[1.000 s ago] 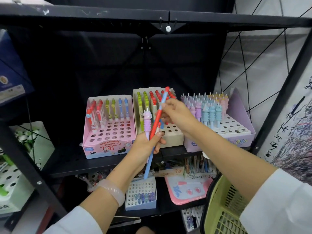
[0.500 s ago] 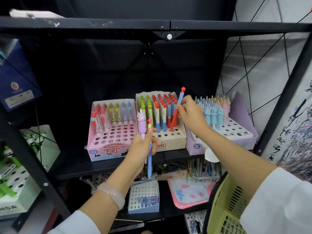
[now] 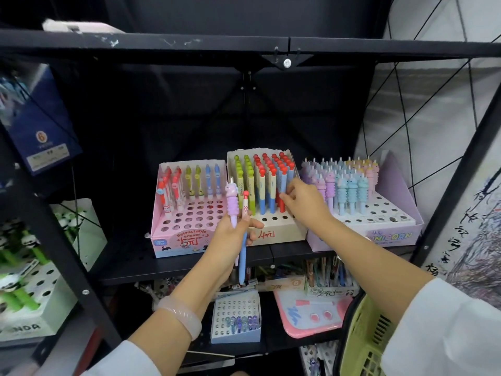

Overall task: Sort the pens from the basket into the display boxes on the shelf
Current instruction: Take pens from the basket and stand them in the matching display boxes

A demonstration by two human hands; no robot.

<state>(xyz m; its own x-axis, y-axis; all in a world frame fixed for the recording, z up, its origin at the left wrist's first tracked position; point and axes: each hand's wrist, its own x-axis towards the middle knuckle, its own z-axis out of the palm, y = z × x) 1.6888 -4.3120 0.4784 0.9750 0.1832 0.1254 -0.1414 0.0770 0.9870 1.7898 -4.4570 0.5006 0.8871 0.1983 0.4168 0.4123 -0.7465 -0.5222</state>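
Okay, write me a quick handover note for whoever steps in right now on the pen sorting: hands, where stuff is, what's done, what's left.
Left hand: grips two pens upright, a purple unicorn pen and a blue pen with a red cap.
Right hand: fingers on a blue and red pen standing at the right end of the beige middle box.
Done: that pen appears seated in the beige box.
Left: the blue pen likely goes in the beige box too; the unicorn pen matches the purple unicorn box on the right. The pink box on the left has open holes. The green basket hangs at the right arm; its contents are out of view.
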